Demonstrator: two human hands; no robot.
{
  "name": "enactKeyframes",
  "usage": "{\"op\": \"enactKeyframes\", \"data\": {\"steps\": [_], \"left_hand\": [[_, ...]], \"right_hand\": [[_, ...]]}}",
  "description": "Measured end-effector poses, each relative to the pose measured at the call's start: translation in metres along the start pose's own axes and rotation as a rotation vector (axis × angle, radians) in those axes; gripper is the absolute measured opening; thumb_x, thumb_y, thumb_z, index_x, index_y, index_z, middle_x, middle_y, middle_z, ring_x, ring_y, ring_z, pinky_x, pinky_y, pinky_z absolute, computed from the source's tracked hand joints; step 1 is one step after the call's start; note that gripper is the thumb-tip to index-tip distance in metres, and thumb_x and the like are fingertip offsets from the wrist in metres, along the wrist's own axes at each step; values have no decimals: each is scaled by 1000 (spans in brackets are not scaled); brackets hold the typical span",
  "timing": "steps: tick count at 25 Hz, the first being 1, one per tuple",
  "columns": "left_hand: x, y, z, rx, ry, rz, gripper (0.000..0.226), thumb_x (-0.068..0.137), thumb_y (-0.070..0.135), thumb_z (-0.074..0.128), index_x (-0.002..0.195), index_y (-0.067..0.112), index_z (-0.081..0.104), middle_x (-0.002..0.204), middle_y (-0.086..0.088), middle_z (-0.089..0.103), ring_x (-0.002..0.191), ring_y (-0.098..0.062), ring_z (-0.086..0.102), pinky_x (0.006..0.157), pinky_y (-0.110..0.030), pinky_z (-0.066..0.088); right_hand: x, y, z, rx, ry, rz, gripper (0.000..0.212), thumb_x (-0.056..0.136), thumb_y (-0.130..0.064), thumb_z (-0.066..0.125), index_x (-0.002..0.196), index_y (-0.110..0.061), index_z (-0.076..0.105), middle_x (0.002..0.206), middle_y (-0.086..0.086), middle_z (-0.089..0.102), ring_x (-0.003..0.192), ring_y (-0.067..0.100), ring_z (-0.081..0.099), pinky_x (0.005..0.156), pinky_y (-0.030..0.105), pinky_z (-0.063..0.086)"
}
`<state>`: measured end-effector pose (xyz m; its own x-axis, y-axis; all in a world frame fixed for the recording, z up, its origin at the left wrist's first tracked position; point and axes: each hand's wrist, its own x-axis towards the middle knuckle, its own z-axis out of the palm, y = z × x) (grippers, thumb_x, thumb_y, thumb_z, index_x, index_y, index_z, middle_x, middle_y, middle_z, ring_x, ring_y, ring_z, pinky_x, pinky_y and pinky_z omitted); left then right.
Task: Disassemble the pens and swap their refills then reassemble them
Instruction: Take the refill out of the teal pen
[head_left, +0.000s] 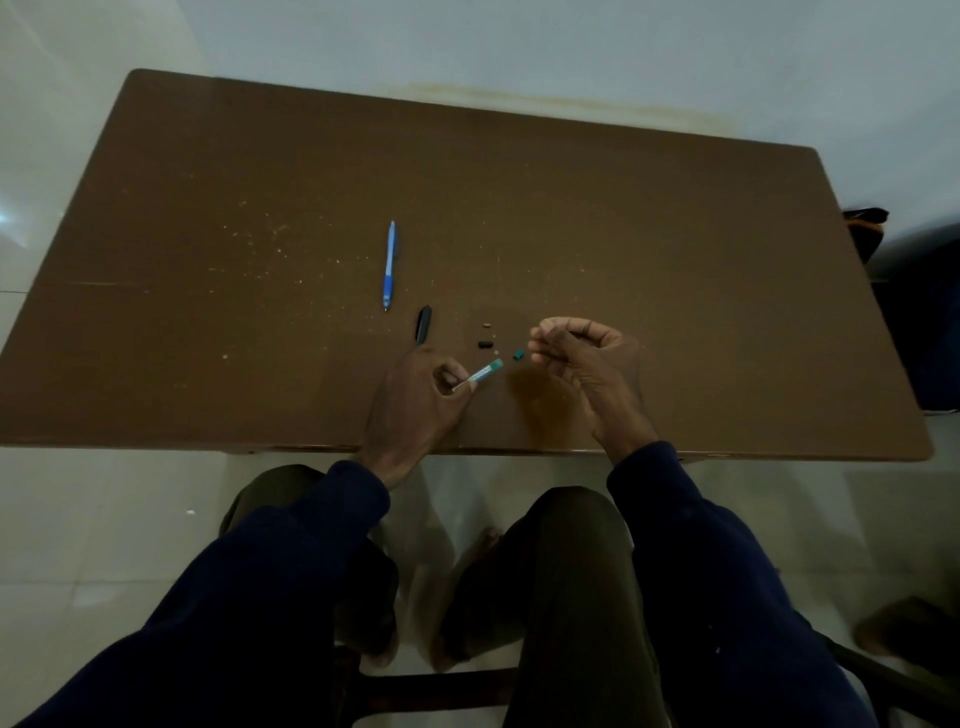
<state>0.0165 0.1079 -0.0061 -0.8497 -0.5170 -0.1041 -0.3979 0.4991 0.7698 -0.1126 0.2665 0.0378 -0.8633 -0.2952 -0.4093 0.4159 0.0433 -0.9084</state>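
A person is sitting at the near edge of a brown table (623, 218), both arms in dark blue sleeves (291, 561) reaching over it. The left hand (415, 400) is hovering just above the tabletop close to the near edge, its thumb and fingers curling round the pale end of a white and green pen barrel (482, 372); the barrel is sticking out to the right and slightly away from the person, green end outermost. The right hand (582, 358) is lifting clear of the surface, just to the right of the barrel, with its fingers curling inward and the thumb and forefinger tips pressing together at the left side of the hand; whether anything is pinched between them cannot be told. A small green piece (518, 354) is lying on the table between the two hands, just beside the right hand's fingertips and near the barrel's green end. Two small black pieces (484, 344) are lying a little farther from the person, one behind the other, apart from each other. A black cap (423, 325) is lying to their left, just beyond the left hand's knuckles. A blue pen (389, 265), whole and untouched, is lying farther back still, running lengthwise away from the person with its tip pointing towards the near side, just apart from the cap. Pale specks are showing across the table's left half.
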Motion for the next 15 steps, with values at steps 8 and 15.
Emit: {"op": "enactKeyframes", "data": {"steps": [8,15], "left_hand": [[-9,7,-10,-161,44,66,11,90,26,76,97,17,74,97,4,72,82,1,64,67,-8,52],[-10,7,-11,-190,70,58,25,90,21,76,114,12,74,108,1,75,90,-1,67,75,-9,53]], "right_hand": [[-3,1,6,126,-82,-43,22,93,-7,71,110,7,67,101,24,75,98,38,74,83,40,64],[-4,5,8,162,-119,-49,23,93,-8,71,110,6,66,102,25,75,99,40,74,86,45,63]]}}
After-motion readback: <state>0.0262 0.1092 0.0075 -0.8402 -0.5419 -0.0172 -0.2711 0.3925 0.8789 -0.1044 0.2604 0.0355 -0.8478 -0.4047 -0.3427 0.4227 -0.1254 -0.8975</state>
